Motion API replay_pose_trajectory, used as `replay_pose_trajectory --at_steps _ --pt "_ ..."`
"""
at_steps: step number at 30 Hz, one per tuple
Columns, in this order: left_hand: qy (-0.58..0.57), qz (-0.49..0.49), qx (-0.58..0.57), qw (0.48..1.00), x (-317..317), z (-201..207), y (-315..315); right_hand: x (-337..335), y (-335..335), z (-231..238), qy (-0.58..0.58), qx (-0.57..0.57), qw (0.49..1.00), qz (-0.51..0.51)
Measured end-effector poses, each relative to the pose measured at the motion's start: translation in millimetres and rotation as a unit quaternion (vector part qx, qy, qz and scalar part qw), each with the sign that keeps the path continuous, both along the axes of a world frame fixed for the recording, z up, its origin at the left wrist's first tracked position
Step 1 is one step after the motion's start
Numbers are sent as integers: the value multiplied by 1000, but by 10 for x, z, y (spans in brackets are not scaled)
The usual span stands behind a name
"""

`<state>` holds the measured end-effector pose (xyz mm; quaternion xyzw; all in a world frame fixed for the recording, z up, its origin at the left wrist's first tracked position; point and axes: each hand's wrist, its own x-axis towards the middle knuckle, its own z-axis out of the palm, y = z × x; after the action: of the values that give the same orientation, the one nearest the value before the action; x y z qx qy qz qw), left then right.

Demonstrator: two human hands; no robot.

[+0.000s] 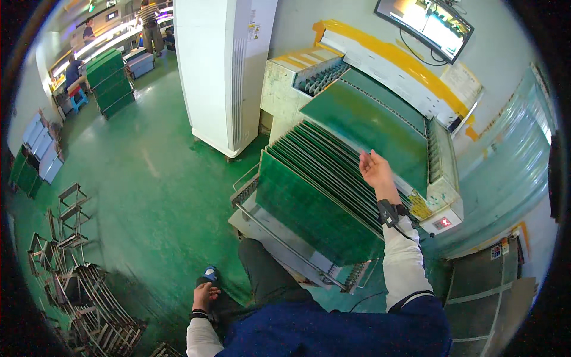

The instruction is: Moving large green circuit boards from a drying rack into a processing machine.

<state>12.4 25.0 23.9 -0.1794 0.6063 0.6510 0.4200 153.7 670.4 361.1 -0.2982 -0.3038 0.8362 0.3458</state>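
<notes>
My right hand (376,171) reaches forward, palm turned up and fingers apart, near the front edge of a green panel (369,128). Whether the fingertips touch that edge I cannot tell. The panel lies flat on a roller conveyor machine (437,157). Below the hand, a rack cart (279,233) carries several green panels (321,205) standing on edge in a close row. My left hand (205,294) hangs low beside my leg, fingers loosely curled, with nothing visible in it. A dark device is strapped to my right wrist.
A tall white cabinet unit (208,71) stands left of the machine. Metal racks (89,285) crowd the lower left floor. A lit screen (425,24) hangs on the wall; plastic sheeting (505,149) drapes at right. People (150,27) are far back beside more green panels (110,80).
</notes>
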Motion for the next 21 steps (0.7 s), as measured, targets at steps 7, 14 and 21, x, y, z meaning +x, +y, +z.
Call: replay_pose_trajectory --at_steps 7,14,21 --pt "-23 -15 -5 1000 -48 54 20 -121 -30 -115 -32 4 998 51" --pt "-18 6 -20 1000 -7 164 71 -189 25 -106 -35 3 999 30" --pt "-35 11 -12 999 -28 161 53 -193 145 -176 -42 16 999 15"
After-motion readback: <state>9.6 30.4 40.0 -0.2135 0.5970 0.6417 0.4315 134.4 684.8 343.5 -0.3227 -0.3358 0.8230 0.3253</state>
